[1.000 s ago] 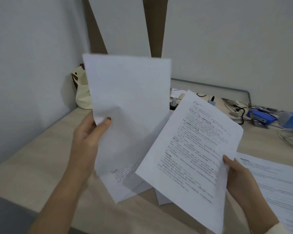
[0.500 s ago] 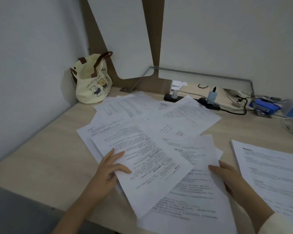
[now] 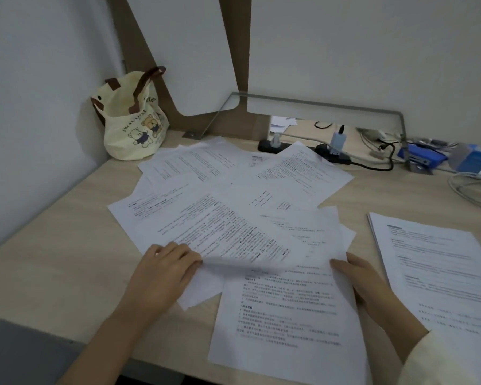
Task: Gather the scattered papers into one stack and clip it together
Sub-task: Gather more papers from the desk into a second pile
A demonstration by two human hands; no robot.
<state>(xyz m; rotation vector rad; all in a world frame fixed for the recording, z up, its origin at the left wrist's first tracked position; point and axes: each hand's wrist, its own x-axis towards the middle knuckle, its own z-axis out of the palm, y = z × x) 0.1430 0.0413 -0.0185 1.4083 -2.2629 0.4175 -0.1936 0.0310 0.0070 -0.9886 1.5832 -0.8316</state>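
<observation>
The left hand (image 3: 164, 273) curls its fingers on the near, blurred edge of a printed sheet (image 3: 233, 237), pinching it. The right hand (image 3: 364, 284) lays its thumb on the scattered papers (image 3: 261, 190); its grip cannot be told. The papers fan across the desk (image 3: 53, 245), with a separate stack (image 3: 433, 273) to the right. The tote bag (image 3: 131, 126) stands in the back corner, its contents hidden.

Left forearm (image 3: 117, 326) bare; right arm wears a cream sleeve (image 3: 450, 359).
</observation>
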